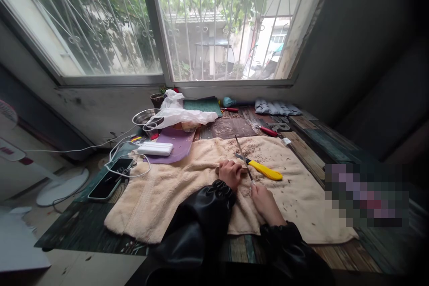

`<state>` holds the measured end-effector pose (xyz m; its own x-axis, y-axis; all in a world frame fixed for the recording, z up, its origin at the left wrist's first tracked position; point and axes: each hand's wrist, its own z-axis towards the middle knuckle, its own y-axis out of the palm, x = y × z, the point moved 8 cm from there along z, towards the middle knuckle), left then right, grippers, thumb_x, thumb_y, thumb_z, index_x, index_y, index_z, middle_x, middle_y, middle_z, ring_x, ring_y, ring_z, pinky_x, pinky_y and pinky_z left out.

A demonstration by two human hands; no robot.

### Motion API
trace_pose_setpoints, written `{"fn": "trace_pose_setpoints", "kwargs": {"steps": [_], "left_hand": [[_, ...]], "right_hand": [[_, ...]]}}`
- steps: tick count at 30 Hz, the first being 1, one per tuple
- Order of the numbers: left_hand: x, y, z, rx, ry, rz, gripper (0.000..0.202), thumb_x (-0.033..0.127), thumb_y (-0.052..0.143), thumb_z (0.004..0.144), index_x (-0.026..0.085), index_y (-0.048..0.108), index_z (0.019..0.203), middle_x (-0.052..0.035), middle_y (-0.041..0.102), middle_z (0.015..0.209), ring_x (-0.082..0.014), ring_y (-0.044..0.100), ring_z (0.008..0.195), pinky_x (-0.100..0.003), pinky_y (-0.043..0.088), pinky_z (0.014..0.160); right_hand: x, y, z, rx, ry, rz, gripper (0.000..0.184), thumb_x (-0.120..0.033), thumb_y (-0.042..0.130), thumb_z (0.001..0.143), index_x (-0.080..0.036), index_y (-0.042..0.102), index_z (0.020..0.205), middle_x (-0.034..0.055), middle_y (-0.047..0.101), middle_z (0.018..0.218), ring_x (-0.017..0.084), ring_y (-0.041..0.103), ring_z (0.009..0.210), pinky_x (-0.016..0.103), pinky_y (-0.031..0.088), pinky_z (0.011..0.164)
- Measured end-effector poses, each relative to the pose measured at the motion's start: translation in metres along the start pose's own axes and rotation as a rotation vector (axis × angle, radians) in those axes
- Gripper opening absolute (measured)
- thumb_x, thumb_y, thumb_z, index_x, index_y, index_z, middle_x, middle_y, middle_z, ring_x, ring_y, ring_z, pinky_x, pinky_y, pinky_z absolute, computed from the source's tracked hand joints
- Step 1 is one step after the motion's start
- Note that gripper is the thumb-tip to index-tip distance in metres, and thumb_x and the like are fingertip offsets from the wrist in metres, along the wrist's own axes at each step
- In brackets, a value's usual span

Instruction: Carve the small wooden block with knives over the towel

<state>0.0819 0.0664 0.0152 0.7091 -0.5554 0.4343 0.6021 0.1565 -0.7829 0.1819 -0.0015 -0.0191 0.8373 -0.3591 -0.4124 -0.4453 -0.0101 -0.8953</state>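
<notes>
- Two hands are loaded. Left hand [230,174]: fingers closed over a small wooden piece [244,170], an end protruding at either side. Right hand [266,202]: clenched on the near end of a slim, dark, file-like tool [239,146].
- Location: the wooden piece lies at the middle of a beige towel [147,203] spread on the desk [355,257]. The tool slants away from the right hand, past the piece's right end; contact between them cannot be confirmed.
- Wooden piece, handling: presumably light and stiff, with a dry surface offering fair friction. Its small size makes rolling or twisting the likely fault. Grip over the middle, press down into the cloth, and keep fingertips clear of the exposed right end.
- File-like tool, handling: probably rigid, light and narrow. Hold by the near end only; avoid sideways load on the thin shaft.
- Support: the towel is soft and wrinkled. It should cushion the wood but may shift under force.
- Caution: a yellow utility knife [266,171] lies just beside the tool, blade exposed. Handle by its yellow grip. Loose shavings [252,147] may reduce traction.
</notes>
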Motion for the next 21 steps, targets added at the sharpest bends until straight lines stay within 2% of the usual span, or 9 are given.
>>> {"fn": "trace_pose_setpoints", "kwargs": {"steps": [5, 11, 17, 21], "left_hand": [[-0.0011, -0.0002, 0.0004, -0.009, -0.009, 0.007, 0.014, 0.029, 0.047, 0.075, 0.024, 0.059, 0.078, -0.0004, 0.055, 0.078, -0.0150, 0.045, 0.080, -0.031, 0.031, 0.077], [-0.0031, -0.0001, 0.0016, 0.000, -0.024, -0.001, 0.013, 0.029, 0.047, 0.075, 0.025, 0.059, 0.077, -0.0001, 0.055, 0.076, -0.0142, 0.045, 0.079, -0.030, 0.032, 0.077], [-0.0030, 0.0005, -0.0003, 0.003, -0.015, 0.013, 0.014, 0.029, 0.047, 0.075, 0.024, 0.059, 0.078, -0.0007, 0.055, 0.077, -0.0148, 0.044, 0.080, -0.030, 0.032, 0.075], [-0.0030, -0.0003, 0.0000, -0.007, -0.011, 0.010, 0.014, 0.030, 0.047, 0.074, 0.024, 0.059, 0.077, -0.0007, 0.055, 0.077, -0.0151, 0.044, 0.080, -0.030, 0.032, 0.075]], "right_hand": [[-0.0060, -0.0016, 0.0100, -0.007, -0.002, 0.004, 0.039, -0.028, 0.022, 0.080, -0.012, 0.058, 0.078, 0.0114, 0.061, 0.078, 0.014, 0.053, 0.069, 0.021, 0.029, 0.056], [0.0033, -0.0002, 0.0006, -0.024, 0.008, -0.007, 0.038, -0.029, 0.023, 0.080, -0.013, 0.057, 0.078, 0.0101, 0.060, 0.076, 0.014, 0.052, 0.067, 0.021, 0.029, 0.055], [-0.0060, -0.0034, 0.0064, -0.031, -0.010, 0.022, 0.039, -0.028, 0.022, 0.081, -0.013, 0.057, 0.078, 0.0098, 0.060, 0.074, 0.014, 0.052, 0.067, 0.021, 0.029, 0.057], [-0.0019, 0.0012, 0.0018, -0.013, 0.008, 0.005, 0.038, -0.029, 0.022, 0.081, -0.014, 0.057, 0.083, 0.0098, 0.060, 0.077, 0.015, 0.053, 0.069, 0.022, 0.029, 0.056]]}}
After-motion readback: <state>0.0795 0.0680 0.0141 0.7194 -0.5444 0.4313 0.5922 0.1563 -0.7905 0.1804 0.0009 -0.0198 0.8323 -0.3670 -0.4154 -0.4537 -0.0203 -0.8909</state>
